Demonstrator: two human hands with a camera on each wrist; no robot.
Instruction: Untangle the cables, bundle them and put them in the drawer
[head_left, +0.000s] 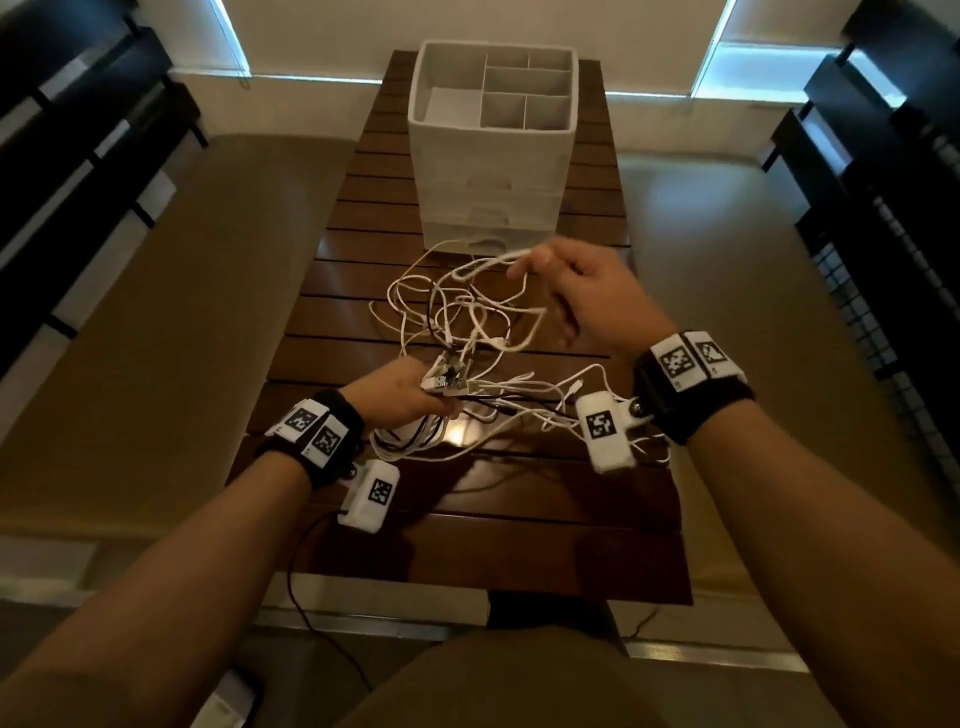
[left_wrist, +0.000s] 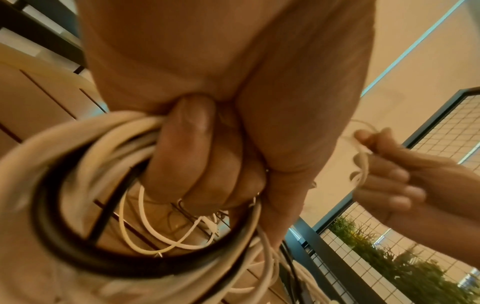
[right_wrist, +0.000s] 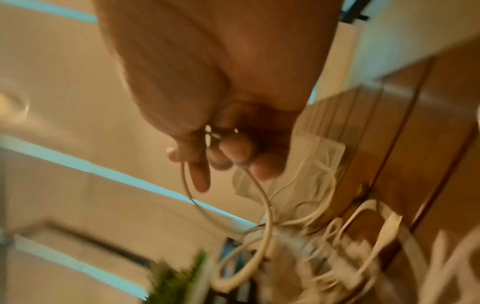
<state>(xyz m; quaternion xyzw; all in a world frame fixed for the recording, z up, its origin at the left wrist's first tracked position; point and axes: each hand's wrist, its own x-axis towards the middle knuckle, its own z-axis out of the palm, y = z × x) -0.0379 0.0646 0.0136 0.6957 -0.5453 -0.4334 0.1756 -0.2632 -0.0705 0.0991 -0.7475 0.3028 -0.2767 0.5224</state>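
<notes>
Both hands are busy with the cables. Low and left of centre in the head view, the left hand (head_left: 402, 392) has its fingers curled round a gathered bunch of cables (head_left: 457, 332), several plug ends poking out past the knuckles; the left wrist view shows the same fist (left_wrist: 207, 164) clamped on white loops and one black loop (left_wrist: 78, 246) that hang below it. Right of centre and higher in the frame, the right hand (head_left: 582, 296) pinches a single white cable strand (head_left: 493, 262) between thumb and fingertips, lifted above the heap. The right wrist view is blurred, yet it shows that strand (right_wrist: 262, 197) running down from the curled fingers (right_wrist: 233, 150) into the tangle.

By size: the dark slatted wooden surface (head_left: 545, 519) fills the middle of the frame. At upper centre on it stands a white drawer unit (head_left: 488, 171), with open compartments on top and drawer fronts below, all of which look pushed in. Between the unit and the hands, the loose white and black cables sprawl across the slats, partly raised off them. Each wrist wears a black band with printed square markers (head_left: 680, 361).
</notes>
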